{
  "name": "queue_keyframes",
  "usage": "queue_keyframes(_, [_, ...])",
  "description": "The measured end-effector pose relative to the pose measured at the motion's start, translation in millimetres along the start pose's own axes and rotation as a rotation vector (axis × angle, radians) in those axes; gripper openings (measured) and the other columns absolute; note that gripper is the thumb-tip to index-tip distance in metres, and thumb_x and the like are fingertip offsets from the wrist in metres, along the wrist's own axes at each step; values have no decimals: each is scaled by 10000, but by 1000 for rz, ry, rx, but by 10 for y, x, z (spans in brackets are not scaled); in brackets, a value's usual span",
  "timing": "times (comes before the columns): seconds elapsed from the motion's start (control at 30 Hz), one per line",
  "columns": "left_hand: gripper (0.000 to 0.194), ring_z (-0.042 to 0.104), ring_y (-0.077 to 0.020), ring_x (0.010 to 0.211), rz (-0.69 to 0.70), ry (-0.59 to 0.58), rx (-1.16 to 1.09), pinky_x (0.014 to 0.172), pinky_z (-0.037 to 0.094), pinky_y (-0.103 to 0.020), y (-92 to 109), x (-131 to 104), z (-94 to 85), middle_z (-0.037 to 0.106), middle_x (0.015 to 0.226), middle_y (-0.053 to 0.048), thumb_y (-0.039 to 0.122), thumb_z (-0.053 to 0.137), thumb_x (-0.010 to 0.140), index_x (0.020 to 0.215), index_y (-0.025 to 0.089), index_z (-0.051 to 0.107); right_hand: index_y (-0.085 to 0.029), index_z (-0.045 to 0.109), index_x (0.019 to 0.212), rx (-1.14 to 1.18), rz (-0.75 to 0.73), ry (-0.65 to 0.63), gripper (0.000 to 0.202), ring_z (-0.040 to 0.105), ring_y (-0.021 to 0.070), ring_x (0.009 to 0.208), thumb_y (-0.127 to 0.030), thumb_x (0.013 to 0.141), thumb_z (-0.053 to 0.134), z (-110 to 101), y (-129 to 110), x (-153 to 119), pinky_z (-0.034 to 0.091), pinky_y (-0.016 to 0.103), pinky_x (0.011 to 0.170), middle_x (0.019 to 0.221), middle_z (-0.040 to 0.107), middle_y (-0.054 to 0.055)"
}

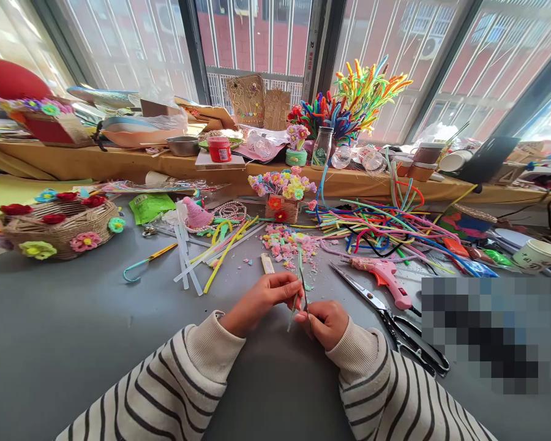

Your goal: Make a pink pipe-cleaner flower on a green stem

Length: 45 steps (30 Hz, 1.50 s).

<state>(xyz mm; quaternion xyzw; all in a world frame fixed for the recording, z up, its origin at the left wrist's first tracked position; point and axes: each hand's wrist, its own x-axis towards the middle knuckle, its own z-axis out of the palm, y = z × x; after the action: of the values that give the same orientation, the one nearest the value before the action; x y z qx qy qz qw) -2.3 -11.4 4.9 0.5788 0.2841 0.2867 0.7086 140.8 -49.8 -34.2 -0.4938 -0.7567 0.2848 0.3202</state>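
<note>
My left hand (279, 293) is closed in a pinch around a thin pale green strip (300, 260), which stands up above the fingertips and also shows below them. Close against it, my right hand (326, 321) has its fingers closed on a slim dark tool (303, 288) with a narrow tip; its exact kind is hard to make out. The two hands nearly touch over the grey table. Just beyond them lies a heap of pastel fluffy clippings (289, 242). To the right rest large black-handled scissors (386, 315) and a pink glue gun (381, 272).
Pipe cleaners (371, 226) are piled at the back right. A small flower basket (282, 208) stands behind the clippings. Glue sticks (183, 260) lie on the left, near a woven basket (64, 233) with fluffy flowers. A cluttered ledge (156, 158) runs below the windows.
</note>
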Motion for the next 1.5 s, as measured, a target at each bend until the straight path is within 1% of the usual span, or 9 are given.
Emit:
queue_keyframes(0.2, [205,426,-75,576,8,-9,7,591,323,-206,17,-7,7,483,584,-1,282,440,723,628,118,518,-150,399,358,41,54,-35,577,325,55,348,-591,701,253,-13,-20,-2,273,186,392,334,361,-18])
queue_keyframes(0.4, [183,425,-73,563,11,18,-25,586,326,-205,20,-10,9,484,569,5,279,447,719,645,126,512,-139,442,418,87,17,-61,633,376,66,418,-633,695,158,-10,-21,-31,300,192,448,413,418,-2])
queue_keyframes(0.53, [197,436,-77,564,36,-3,-8,586,327,-205,10,-6,4,493,567,-3,275,443,721,630,117,518,-136,447,436,55,-1,-84,610,361,60,422,-626,695,191,3,-11,-36,296,189,451,427,408,-11])
queue_keyframes(0.73, [232,445,-86,548,18,-18,52,579,335,-219,9,-1,2,489,551,-6,305,445,713,610,111,521,-141,406,393,-3,-11,-41,584,295,47,364,-612,694,237,4,15,-13,251,183,384,361,343,-32])
queue_keyframes(0.93, [239,441,-82,552,43,10,63,582,328,-215,-8,5,-1,490,559,-1,317,432,719,620,118,517,-145,402,388,6,-1,-44,574,325,52,364,-598,702,242,7,30,-3,268,184,385,366,401,-16])
queue_keyframes(1.13, [233,438,-85,549,43,-34,114,574,336,-220,26,-9,12,490,567,-6,308,435,716,597,119,501,-143,421,414,-17,-15,-53,569,314,53,375,-591,711,234,5,7,-21,263,188,397,375,368,-24])
queue_keyframes(1.27, [233,437,-82,547,43,-12,145,570,334,-216,30,-6,11,489,563,-3,301,426,723,607,117,509,-149,375,378,-50,-19,-29,556,302,51,362,-570,720,252,9,22,-3,253,189,386,359,351,-28])
queue_keyframes(1.4, [234,430,-78,547,49,7,153,573,331,-214,18,3,5,487,565,-2,300,424,726,614,114,510,-148,383,378,-7,-5,-24,557,343,53,366,-567,722,254,2,11,3,283,181,395,363,402,-14])
queue_keyframes(1.5, [237,431,-83,561,56,-12,139,583,333,-218,12,2,4,485,575,-7,303,411,733,629,114,509,-144,401,382,41,6,-46,564,344,52,363,-576,715,256,-5,-4,-15,279,179,390,357,390,-18])
